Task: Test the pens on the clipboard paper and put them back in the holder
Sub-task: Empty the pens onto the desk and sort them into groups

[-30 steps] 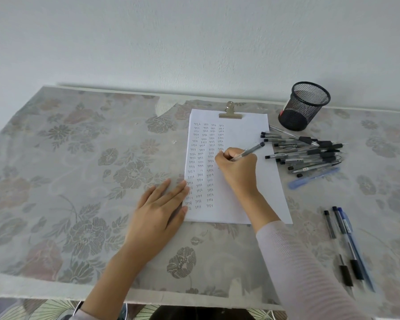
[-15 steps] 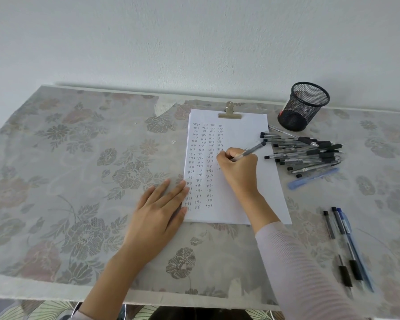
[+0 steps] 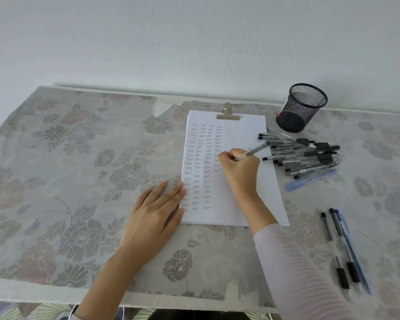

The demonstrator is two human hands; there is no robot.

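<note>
White clipboard paper (image 3: 240,199) lies flat under a brass clip (image 3: 228,115), with columns of small handwritten "test" marks down its left half. One clear pen (image 3: 254,151) is tilted, tip on the paper. Black mesh holder (image 3: 300,107) stands upright beyond the pile of pens (image 3: 310,155). Three pens (image 3: 342,248) lie apart, nearer the front edge.

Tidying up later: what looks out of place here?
The mesh holder looks empty of pens, while a heap of pens lies loose beside the paper, and three more lie apart nearer the person.
</note>
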